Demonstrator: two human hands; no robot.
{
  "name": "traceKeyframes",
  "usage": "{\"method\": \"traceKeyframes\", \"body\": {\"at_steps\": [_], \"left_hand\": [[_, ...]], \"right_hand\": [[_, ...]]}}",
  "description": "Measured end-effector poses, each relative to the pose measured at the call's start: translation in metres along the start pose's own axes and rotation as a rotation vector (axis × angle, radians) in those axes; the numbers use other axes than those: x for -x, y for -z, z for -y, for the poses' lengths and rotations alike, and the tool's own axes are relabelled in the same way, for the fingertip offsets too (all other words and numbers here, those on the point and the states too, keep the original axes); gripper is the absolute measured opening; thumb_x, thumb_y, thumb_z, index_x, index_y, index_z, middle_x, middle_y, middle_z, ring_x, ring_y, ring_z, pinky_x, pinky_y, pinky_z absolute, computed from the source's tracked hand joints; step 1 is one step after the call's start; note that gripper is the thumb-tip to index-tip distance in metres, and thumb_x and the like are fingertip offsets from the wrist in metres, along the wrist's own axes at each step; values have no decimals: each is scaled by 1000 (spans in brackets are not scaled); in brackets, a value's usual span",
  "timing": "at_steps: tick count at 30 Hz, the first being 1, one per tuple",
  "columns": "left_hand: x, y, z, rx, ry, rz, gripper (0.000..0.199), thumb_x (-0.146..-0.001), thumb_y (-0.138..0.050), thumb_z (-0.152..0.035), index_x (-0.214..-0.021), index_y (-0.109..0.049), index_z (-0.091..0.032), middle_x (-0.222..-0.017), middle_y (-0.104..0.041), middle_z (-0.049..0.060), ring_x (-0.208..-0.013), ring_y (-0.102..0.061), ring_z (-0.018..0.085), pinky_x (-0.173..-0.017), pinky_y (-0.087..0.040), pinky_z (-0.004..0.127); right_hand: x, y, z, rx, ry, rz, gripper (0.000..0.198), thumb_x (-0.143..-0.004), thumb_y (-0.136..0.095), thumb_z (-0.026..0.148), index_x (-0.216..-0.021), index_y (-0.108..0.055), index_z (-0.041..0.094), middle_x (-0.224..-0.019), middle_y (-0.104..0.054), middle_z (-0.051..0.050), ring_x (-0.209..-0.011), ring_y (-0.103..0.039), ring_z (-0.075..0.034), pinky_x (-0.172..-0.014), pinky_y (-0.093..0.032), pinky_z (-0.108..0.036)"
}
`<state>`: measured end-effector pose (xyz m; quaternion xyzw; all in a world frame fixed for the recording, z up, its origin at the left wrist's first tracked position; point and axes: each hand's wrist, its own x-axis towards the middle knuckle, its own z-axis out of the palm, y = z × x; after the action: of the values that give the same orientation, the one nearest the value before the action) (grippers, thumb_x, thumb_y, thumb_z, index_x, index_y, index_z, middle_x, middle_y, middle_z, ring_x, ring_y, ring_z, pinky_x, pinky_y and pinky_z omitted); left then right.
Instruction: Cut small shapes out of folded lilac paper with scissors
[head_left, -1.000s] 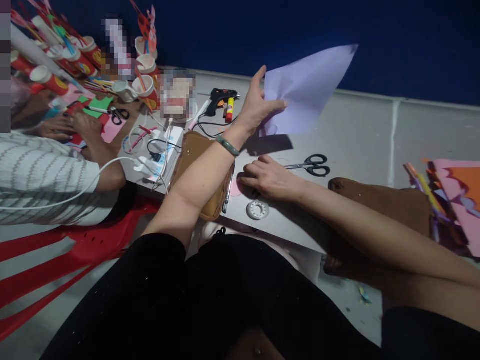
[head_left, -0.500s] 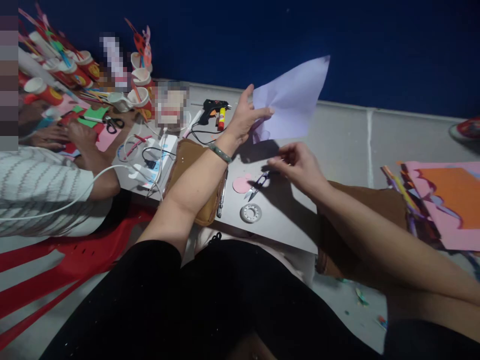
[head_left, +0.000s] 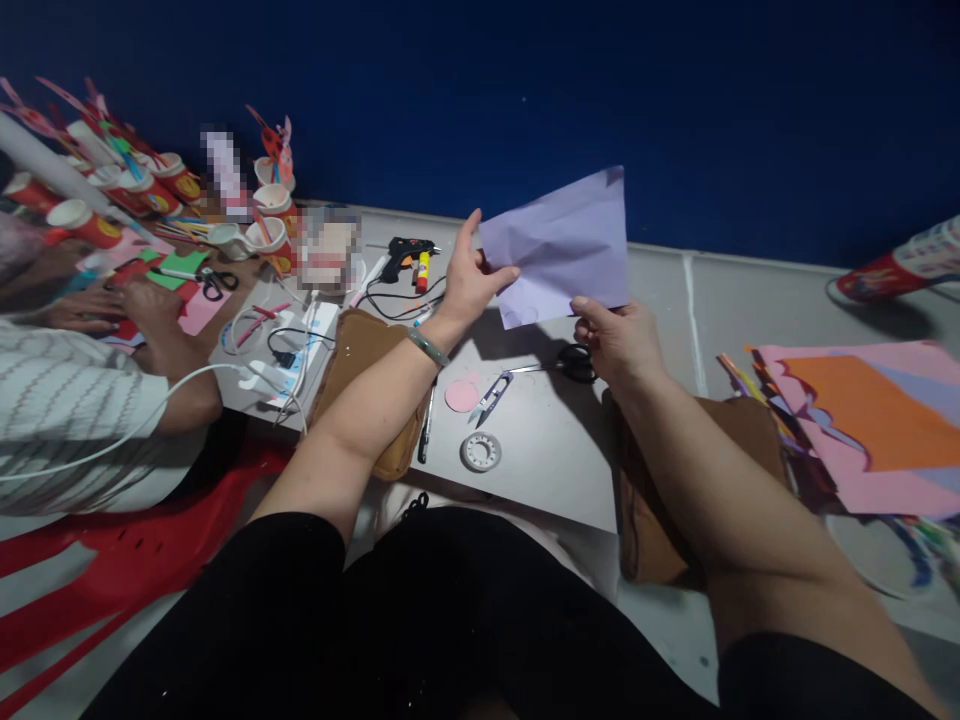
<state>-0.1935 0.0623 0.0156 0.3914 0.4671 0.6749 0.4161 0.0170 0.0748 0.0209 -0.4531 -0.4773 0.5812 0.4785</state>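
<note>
A creased sheet of purple paper (head_left: 566, 245) is held up above the table between both hands. My left hand (head_left: 471, 282) pinches its left edge, thumb in front. At the lower right corner, my right hand (head_left: 619, 335) grips the paper between thumb and fingers. Below it on the table lie black-handled scissors (head_left: 576, 364), partly behind the right hand. Thread snips (head_left: 493, 398) lie beside a pink paper circle (head_left: 461, 395). Closer to my body is a roll of tape (head_left: 480, 453). A pen (head_left: 426, 430) lies left of these.
Brown pads (head_left: 356, 365) lie under my forearms. A glue gun (head_left: 409, 258), a yellow glue stick (head_left: 423, 270) and a power strip (head_left: 304, 350) are at left. A co-worker's hands (head_left: 142, 310) handle coloured paper near several paper cups. Pink and orange sheets (head_left: 870, 410) lie at right.
My right hand, which was off the paper, has moved up and taken hold of its lower right corner. The sheet is now spread flatter, and the black-handled scissors have come into sight.
</note>
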Motion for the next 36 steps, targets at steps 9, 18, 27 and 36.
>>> {"method": "traceKeyframes", "body": {"at_steps": [9,18,27,36], "left_hand": [[23,-19,-22,-62,349,274,15,-91,-78,-22,-95,-66,-15,-65,-64,-4,-55,-60,6,-57,-48,20],[27,-23,-22,-78,377,192,16,-98,-60,-11,-83,-67,-10,-71,-72,0,-53,-64,5,-51,-47,18],[23,-22,-31,78,446,121,21,-95,-51,-6,-85,-69,-9,-78,-76,4,-58,-65,5,-59,-50,18],[16,-17,-24,142,298,-24,12,-90,-65,-4,-87,-62,-16,-77,-69,-2,-63,-59,4,-65,-46,21]], "right_hand": [[-3,11,11,-2,13,-52,32,-69,-87,28,-78,-57,21,-68,-59,3,-53,-52,-8,-46,-44,-21],[-2,54,36,1305,269,546,19,-80,-73,34,-92,-77,20,-99,-71,-12,-94,-66,-28,-78,-50,-38],[-3,53,29,1846,203,719,22,-80,-66,23,-98,-76,19,-106,-70,-17,-99,-64,-32,-69,-40,-36],[-13,59,31,1413,130,446,20,-67,-80,33,-64,-62,24,-68,-57,-5,-64,-45,-20,-63,-28,-34]]}}
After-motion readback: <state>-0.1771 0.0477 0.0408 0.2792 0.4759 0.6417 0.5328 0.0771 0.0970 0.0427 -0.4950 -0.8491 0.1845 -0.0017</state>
